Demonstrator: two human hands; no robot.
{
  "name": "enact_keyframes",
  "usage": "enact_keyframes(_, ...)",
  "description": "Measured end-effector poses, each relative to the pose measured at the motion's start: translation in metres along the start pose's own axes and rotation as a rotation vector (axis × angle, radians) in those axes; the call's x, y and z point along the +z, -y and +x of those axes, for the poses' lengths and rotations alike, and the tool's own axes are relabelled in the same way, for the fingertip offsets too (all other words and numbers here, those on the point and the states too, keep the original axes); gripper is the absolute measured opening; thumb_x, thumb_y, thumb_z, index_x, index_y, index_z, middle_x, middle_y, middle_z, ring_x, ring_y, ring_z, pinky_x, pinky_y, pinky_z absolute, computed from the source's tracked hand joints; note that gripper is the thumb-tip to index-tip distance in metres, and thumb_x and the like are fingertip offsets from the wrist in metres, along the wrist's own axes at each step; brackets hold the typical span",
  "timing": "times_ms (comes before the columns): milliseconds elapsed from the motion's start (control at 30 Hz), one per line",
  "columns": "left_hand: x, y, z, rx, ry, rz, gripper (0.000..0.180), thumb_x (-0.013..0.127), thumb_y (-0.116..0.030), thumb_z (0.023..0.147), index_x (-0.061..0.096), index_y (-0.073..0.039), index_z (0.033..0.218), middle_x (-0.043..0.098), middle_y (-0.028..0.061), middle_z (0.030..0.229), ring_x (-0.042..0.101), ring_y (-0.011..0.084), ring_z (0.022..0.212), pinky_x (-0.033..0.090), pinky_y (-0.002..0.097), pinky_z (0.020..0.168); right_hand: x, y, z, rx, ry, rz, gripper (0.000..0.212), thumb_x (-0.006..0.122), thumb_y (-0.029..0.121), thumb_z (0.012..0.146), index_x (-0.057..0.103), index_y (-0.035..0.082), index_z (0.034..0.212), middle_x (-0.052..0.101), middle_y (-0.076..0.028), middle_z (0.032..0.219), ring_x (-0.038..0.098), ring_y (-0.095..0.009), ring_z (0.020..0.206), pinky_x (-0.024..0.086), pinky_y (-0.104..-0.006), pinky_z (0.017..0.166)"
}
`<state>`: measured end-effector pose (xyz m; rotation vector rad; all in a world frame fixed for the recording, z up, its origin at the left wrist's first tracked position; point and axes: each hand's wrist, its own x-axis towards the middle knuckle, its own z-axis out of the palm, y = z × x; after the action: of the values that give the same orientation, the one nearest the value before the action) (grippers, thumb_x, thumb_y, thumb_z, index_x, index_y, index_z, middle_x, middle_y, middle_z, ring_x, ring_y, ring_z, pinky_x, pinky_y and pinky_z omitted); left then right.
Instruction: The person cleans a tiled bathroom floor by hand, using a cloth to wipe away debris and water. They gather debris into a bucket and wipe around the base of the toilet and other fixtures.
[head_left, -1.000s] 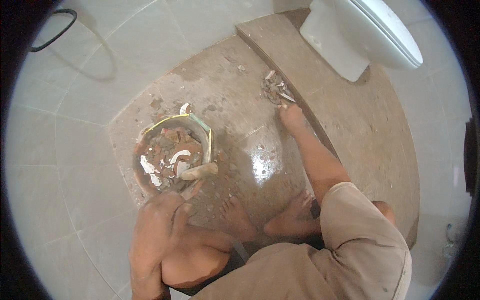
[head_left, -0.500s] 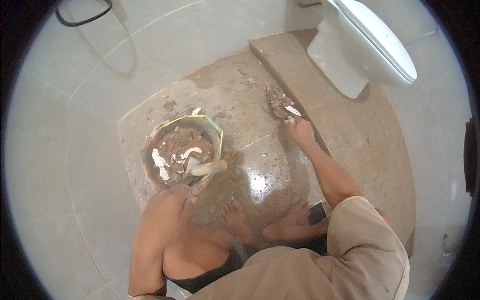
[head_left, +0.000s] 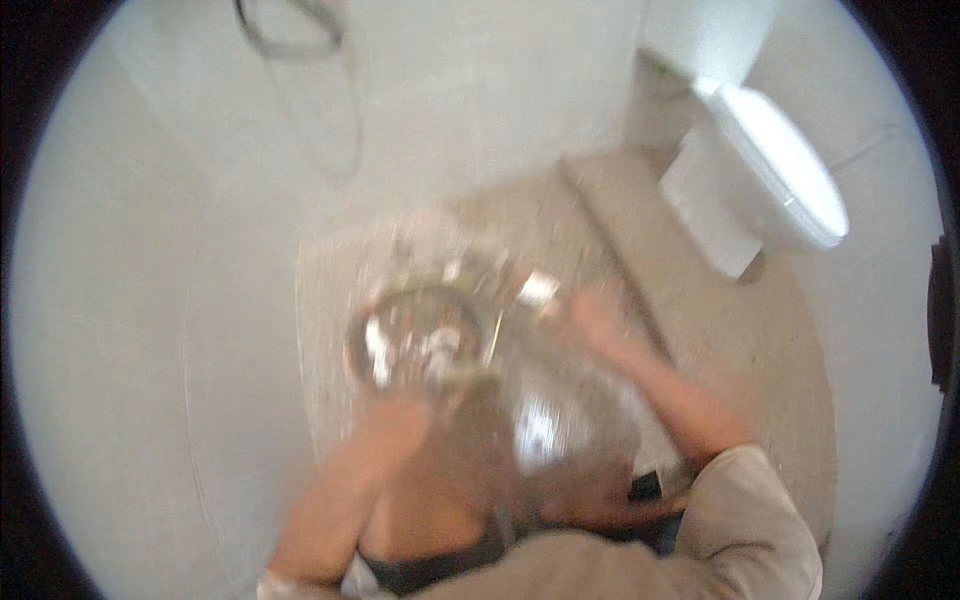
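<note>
The rubble-filled bucket (head_left: 355,347) lies left of the blurred right hand (head_left: 587,318), with a white shard (head_left: 538,288) between them; the left hand (head_left: 404,424) is nearer, by its near rim; blur hides whether either hand grips anything

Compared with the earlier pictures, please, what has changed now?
The right hand has moved left, away from the step and toward the bucket; a white piece now shows at its left. Blur hides its grip. The view also swung, so the toilet appears lower and farther right. The left hand stays by the bucket's near side, and white fragments remain inside the bucket.
</note>
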<state>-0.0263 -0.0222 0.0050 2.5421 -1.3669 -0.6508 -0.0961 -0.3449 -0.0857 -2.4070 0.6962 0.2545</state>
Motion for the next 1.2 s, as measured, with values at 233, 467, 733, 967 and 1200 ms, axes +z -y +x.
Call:
enact_keyframes(233,0.007,-0.018,0.013,-0.011,0.079,-0.036,0.026,0.063,-0.024,0.096,0.072,0.000,0.097,0.072,0.0290,0.093,0.069,0.0499,0.093,0.053,0.0573,0.085,0.034,0.062,-0.002,-0.368,0.075,-0.176,0.040,0.071,0.035,0.093,0.072,0.000,0.113,0.075,-0.025,0.103,0.074,-0.042,0.097,0.059,-0.0530,0.085)
enact_keyframes(467,0.006,0.000,0.003,-0.006,0.084,-0.006,0.027,0.062,-0.025,0.096,0.072,0.000,0.101,0.072,0.0291,0.094,0.069,0.0498,0.093,0.053,0.0573,0.084,0.039,0.096,-0.019,-0.615,-0.112,-0.264,0.064,0.071,0.029,0.094,0.051,0.006,0.151,0.070,-0.019,0.121,0.069,-0.036,0.113,0.058,-0.0470,0.093)
enact_keyframes(733,0.012,-0.002,0.012,-0.025,0.103,0.033,0.028,0.062,-0.026,0.095,0.072,-0.001,0.104,0.072,0.0288,0.096,0.069,0.0494,0.095,0.053,0.0565,0.086,0.053,0.060,-0.004,-0.579,-0.302,-0.074,0.058,0.065,0.025,0.096,0.052,0.008,0.149,0.067,-0.022,0.119,0.065,-0.040,0.116,0.053,-0.0524,0.098)
enact_keyframes(967,0.007,0.003,0.012,-0.024,0.061,-0.035,0.026,0.067,-0.021,0.090,0.072,-0.002,0.107,0.073,0.0285,0.099,0.069,0.0486,0.098,0.053,0.0556,0.087,0.122,-0.115,0.015,0.093,-0.461,0.569,0.050,0.062,0.028,0.098,0.055,-0.002,0.138,0.064,-0.030,0.134,0.062,-0.047,0.124,0.049,-0.0534,0.104)
enact_keyframes(1200,0.006,-0.008,0.025,0.008,0.031,-0.042,0.024,0.069,-0.014,0.086,0.073,-0.004,0.107,0.073,0.0264,0.098,0.070,0.0465,0.097,0.053,0.0532,0.087,0.214,-0.210,-0.046,0.019,-0.012,0.279,0.041,0.063,0.036,0.096,0.070,0.000,0.113,0.072,-0.028,0.103,0.071,-0.042,0.102,0.054,-0.0523,0.090)
